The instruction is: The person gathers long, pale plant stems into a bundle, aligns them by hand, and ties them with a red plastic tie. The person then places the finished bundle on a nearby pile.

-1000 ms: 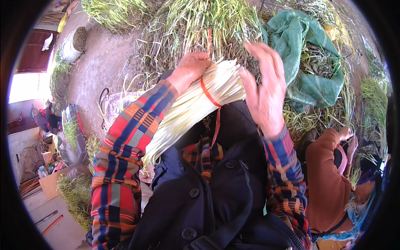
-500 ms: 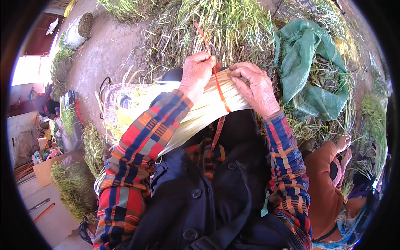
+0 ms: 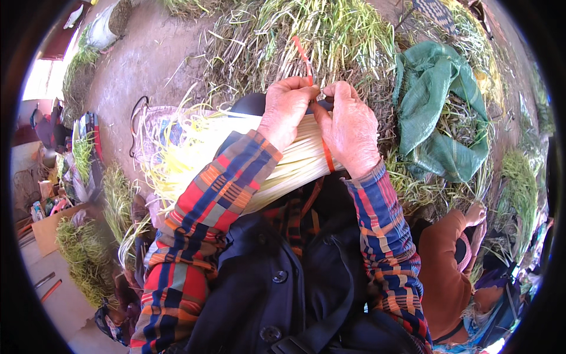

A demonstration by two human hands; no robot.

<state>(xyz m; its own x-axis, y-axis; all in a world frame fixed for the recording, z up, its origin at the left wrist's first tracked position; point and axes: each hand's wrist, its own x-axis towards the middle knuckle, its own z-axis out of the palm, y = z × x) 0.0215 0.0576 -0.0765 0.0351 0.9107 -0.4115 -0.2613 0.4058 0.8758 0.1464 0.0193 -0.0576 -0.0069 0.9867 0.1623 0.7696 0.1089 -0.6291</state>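
Across my lap lies a bundle of long pale yellow-white stalks [image 3: 236, 138], its loose, curling ends to the left. A red tie strip [image 3: 328, 158] goes round the bundle near its right end. My left hand [image 3: 287, 111] is closed above the bundle, pinching the strip, whose free end sticks up beyond the fingers. Close against it, my right hand [image 3: 352, 127] also pinches at the strip, thumb and fingers together. The two sets of fingertips nearly meet, and the exact point where the strip crosses between them is partly hidden.
Beyond my knees spreads a large heap of green stalks [image 3: 306, 41]. A green woven sack [image 3: 433, 106] lies right of it. At the lower right sits another person in a brown sleeve [image 3: 442, 265]. Green bundles [image 3: 85, 253] and a board [image 3: 50, 233] are at left.
My right hand has left the bundle's right end and moved left to the strip, beside my left hand. My left hand has shifted slightly right. The whole view has turned a little.
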